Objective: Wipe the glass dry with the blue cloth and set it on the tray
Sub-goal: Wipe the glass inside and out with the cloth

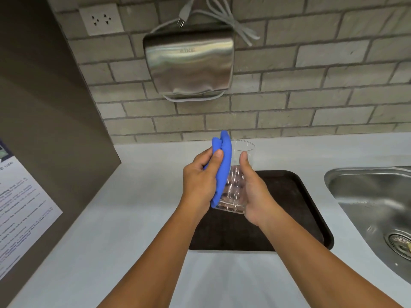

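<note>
A clear drinking glass [236, 185] is held upright in the air above the dark brown tray [295, 210]. My right hand [255, 194] grips its right side, thumb near the rim. My left hand [201, 181] presses a folded blue cloth [223, 170] flat against the glass's left outer wall. The cloth runs from above the rim down to the base. The tray lies on the pale counter under both hands, and nothing stands on the part I can see.
A steel sink [373, 210] with a drain sits at the right. A metal hand dryer [189, 63] with a loose cord hangs on the brick wall behind. A dark panel with a printed notice [20, 210] stands at the left. The white counter [133, 218] spreads around the tray.
</note>
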`<state>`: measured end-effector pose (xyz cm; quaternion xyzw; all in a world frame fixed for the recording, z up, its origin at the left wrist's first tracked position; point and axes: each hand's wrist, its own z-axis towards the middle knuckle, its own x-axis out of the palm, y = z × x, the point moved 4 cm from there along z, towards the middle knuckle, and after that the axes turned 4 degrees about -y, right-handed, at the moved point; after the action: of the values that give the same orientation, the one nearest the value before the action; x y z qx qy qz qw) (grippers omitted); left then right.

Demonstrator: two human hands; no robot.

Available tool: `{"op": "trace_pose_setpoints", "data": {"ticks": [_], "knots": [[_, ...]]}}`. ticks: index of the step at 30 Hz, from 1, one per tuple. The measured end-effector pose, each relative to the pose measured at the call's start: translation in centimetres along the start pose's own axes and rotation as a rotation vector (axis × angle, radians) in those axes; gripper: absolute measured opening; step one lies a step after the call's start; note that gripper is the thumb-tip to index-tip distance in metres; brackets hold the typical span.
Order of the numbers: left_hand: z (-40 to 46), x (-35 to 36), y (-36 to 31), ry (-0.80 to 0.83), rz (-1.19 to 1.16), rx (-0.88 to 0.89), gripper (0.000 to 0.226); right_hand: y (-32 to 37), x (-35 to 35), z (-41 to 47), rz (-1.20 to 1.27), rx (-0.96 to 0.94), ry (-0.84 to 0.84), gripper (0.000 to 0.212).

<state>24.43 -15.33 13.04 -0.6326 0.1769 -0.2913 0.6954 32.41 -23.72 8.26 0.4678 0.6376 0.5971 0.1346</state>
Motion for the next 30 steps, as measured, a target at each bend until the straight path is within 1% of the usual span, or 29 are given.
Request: {"op": "trace_pose_setpoints", "data": {"ticks": [2,4,6,8,10,13,16,18,20,22,23,24,25,27,28,29,30], "knots": [[-0.3,0.2,0.0,0.008,0.029,0.016,0.027,-0.1,0.3,-0.5,-0.003,-0.021,-0.015,0.093],[-0.9,0.4,0.1,0.025,0.066,0.024,0.037,0.1,0.6,-1.1,0.011,-0.054,-0.018,0.085],[-1.5,0.6,0.1,0.039,0.104,0.055,0.041,0.3,0.8,-1.5,0.008,-0.088,-0.031,0.082],[-2.0,0.7,-0.1,0.042,0.152,0.111,0.037,0.4,0.9,-1.9,0.007,-0.116,-0.036,0.083],[-2.4,0.8,-0.6,0.044,0.183,0.144,0.026,0.4,1.0,-2.3,0.019,-0.119,-0.037,0.081],[-2.5,0.7,-1.0,0.032,0.214,0.163,0.024,0.1,0.9,-2.8,0.049,-0.082,-0.026,0.083],[-2.0,-0.1,-0.3,-0.024,0.158,0.060,0.005,-0.4,0.9,-3.3,0.119,-0.014,0.015,0.082],[-1.7,-0.3,0.1,-0.028,0.140,-0.023,0.012,-0.5,0.9,-3.5,0.164,0.004,0.039,0.077],[-1.4,-0.5,0.0,-0.034,0.106,-0.147,0.020,-0.5,0.9,-3.6,0.187,-0.004,0.057,0.073],[-1.2,-0.7,-0.2,-0.035,0.087,-0.248,0.023,-0.4,1.0,-3.7,0.185,-0.007,0.080,0.076],[-1.2,-0.7,-0.4,-0.033,0.094,-0.248,0.022,-0.3,1.0,-3.8,0.178,-0.006,0.083,0.079],[-1.3,-0.7,-0.6,-0.042,0.117,-0.204,0.020,-0.3,1.1,-3.8,0.174,-0.005,0.081,0.080],[-1.6,-0.6,-0.9,-0.058,0.157,-0.120,0.018,-0.3,1.2,-3.8,0.167,-0.004,0.079,0.081],[-2.7,0.0,-1.7,-0.064,0.317,0.154,0.018,-0.3,1.4,-3.6,0.157,-0.021,0.072,0.076],[-3.3,0.4,-1.9,-0.048,0.415,0.297,0.026,-0.3,1.5,-3.6,0.153,-0.037,0.069,0.070],[-3.7,0.9,-1.8,-0.032,0.494,0.399,0.035,-0.2,1.7,-3.5,0.145,-0.049,0.068,0.064],[-3.9,1.1,-1.7,-0.025,0.537,0.441,0.043,-0.1,1.7,-3.6,0.140,-0.055,0.066,0.060]]}}
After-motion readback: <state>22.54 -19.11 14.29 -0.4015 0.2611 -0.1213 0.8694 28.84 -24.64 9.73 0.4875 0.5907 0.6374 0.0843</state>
